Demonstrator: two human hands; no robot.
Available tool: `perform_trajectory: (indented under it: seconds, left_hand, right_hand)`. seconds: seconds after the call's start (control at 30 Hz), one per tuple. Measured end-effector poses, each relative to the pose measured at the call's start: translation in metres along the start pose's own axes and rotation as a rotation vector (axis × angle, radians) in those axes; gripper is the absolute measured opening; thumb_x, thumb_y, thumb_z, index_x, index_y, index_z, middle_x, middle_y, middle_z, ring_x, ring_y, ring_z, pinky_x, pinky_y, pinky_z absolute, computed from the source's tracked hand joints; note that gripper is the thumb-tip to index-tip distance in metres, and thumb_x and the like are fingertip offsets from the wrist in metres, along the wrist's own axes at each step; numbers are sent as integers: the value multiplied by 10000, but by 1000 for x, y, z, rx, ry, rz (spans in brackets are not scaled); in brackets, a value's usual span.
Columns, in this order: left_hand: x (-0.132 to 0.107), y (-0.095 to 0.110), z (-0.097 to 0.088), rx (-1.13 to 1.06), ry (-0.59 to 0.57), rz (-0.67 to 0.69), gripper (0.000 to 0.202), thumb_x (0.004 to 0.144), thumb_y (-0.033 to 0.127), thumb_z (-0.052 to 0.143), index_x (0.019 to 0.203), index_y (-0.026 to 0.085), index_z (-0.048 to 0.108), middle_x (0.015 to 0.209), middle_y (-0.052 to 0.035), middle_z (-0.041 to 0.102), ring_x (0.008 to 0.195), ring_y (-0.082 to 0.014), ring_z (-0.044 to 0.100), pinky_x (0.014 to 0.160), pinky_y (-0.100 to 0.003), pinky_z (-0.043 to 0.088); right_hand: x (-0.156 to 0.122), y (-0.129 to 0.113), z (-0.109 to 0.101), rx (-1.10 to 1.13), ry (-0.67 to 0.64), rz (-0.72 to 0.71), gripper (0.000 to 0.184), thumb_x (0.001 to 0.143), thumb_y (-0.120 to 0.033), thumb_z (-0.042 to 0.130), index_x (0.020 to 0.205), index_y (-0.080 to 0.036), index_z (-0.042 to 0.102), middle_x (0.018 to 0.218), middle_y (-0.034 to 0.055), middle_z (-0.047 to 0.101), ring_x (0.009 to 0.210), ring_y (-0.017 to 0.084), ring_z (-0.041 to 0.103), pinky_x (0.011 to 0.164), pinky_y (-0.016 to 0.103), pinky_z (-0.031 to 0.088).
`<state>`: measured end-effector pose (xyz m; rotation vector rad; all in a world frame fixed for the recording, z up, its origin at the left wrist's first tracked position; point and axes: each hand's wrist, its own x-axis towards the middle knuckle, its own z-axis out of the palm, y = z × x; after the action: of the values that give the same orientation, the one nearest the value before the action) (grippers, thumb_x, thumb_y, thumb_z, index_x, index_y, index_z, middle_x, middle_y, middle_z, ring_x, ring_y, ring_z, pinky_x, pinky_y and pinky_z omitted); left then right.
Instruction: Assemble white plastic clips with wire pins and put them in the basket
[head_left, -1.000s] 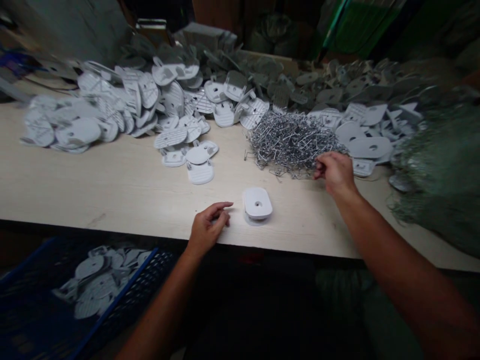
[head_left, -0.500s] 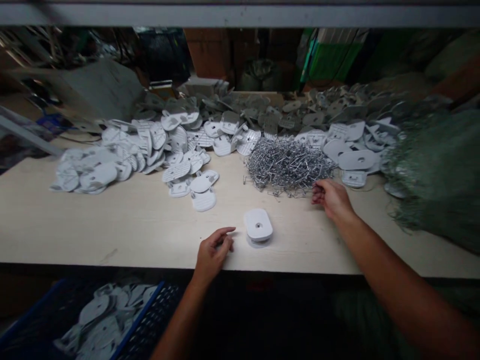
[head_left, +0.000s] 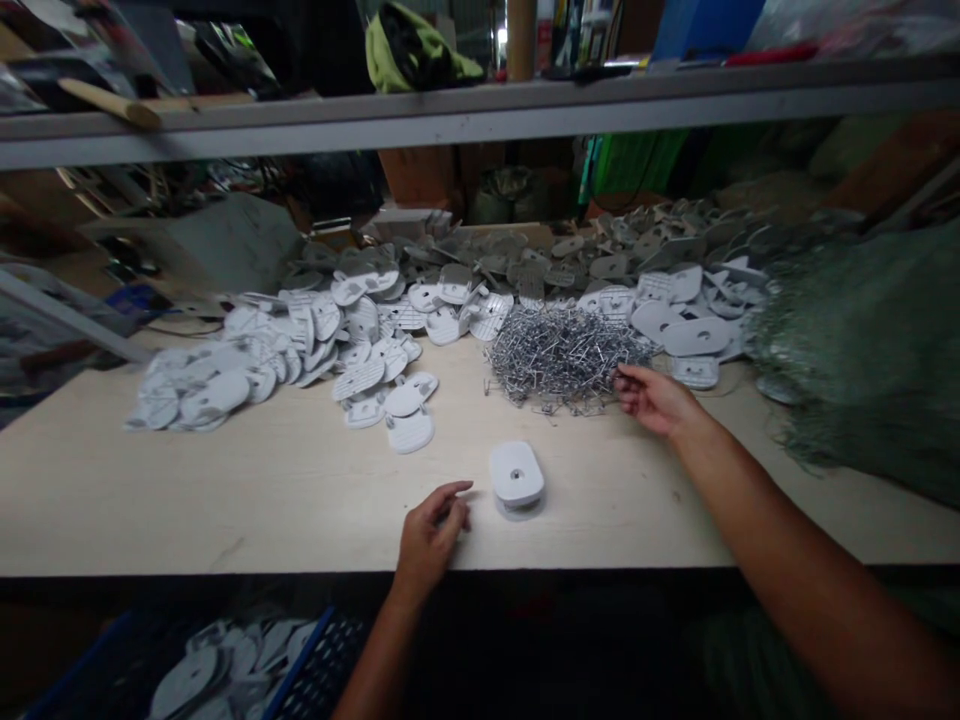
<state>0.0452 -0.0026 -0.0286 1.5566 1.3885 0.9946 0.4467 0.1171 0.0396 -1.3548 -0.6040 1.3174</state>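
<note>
Mostly the camera pitched up: a grey shelf edge (head_left: 480, 135) now spans the top of frame. Right hand (head_left: 656, 400) stays at the near-right fringe of the heap of thin silvery bent-metal wires (head_left: 566, 355), its fingertips reaching a bit further in at the edge. Its thumb and index tips look close together; can't tell if a wire sits between them. Left hand (head_left: 435, 535) hasn't left its spot: index extended, thumb apart, nothing held, just left of the white rounded two-layer plastic piece with a hole in top (head_left: 517, 472). Piece hasn't moved, so I read it as waiting while the right hand deals with the wires.

Edges: piece sits near the front lip of the pale wood-look surface (head_left: 300, 500); left wrist crosses that lip. Blue perforated plastic basket (head_left: 330, 655) is below it, at lower left.

Room: plain surface shows between piece and wires, and wide to the left. Loose white plastic plates (head_left: 410, 430) bound it at back left, more behind the wires. Green mesh bundle (head_left: 862, 360) limits the right side, well apart from the right hand.
</note>
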Motion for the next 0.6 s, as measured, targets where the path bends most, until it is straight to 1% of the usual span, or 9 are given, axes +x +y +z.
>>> perform_trajectory:
  seconds: [0.1,0.2,0.27,0.33,0.4,0.47,0.53,0.6]
  left_hand:
    - [0,-2,0,12,-7,5,309,982,383,648,1189,195,782,702,2,713,701,-178,696,735,-303,562]
    - [0,-1,0,22,-9,-1,312,995,382,636,1206,198,775,714,1,717,721,-181,699,758,-311,558]
    - [-1,2,0,23,-4,-6,318,997,391,636,1204,194,776,711,-2,715,719,-184,698,756,-315,558]
    - [-2,4,0,14,-6,-7,323,994,397,638,1196,187,780,703,-4,711,708,-185,694,740,-314,555]
    - [-1,4,0,-1,-14,-8,322,989,395,642,1188,185,783,699,-5,707,702,-185,690,732,-311,551]
    - [1,1,0,-8,-19,-12,313,980,384,650,1186,189,784,704,-4,707,704,-183,683,732,-307,544]
    - [3,-1,0,-12,-15,-19,306,970,367,658,1188,192,784,707,-2,705,709,-180,676,735,-302,537]
    - [1,0,3,-23,2,-29,305,957,345,657,1182,185,786,701,0,699,697,-171,662,717,-289,525]
  right_hand:
    - [3,-5,-2,-32,32,-92,170,804,-280,827,777,-180,693,650,-12,628,436,86,474,391,196,435]
    - [0,0,-1,-112,78,-216,232,782,-371,867,777,-182,734,659,-5,646,465,111,510,408,225,458]
    - [-6,9,-3,-178,93,-269,283,736,-412,912,842,-184,781,636,-4,646,477,138,525,414,244,450]
    - [-12,20,-6,-333,117,-381,353,715,-442,930,942,-196,819,658,2,664,506,158,535,444,261,447]
    - [-17,34,-10,-572,153,-565,368,724,-456,916,985,-213,827,797,35,727,580,177,575,534,297,496]
    - [-19,46,-13,-804,172,-720,319,758,-437,874,985,-220,820,989,76,760,665,198,622,662,351,555]
    - [-21,55,-14,-942,174,-767,274,800,-397,823,1009,-220,811,1108,101,748,704,214,649,754,398,578]
    - [-26,59,-12,-1050,182,-778,241,852,-367,768,1040,-220,805,1168,117,732,743,233,673,786,416,581]
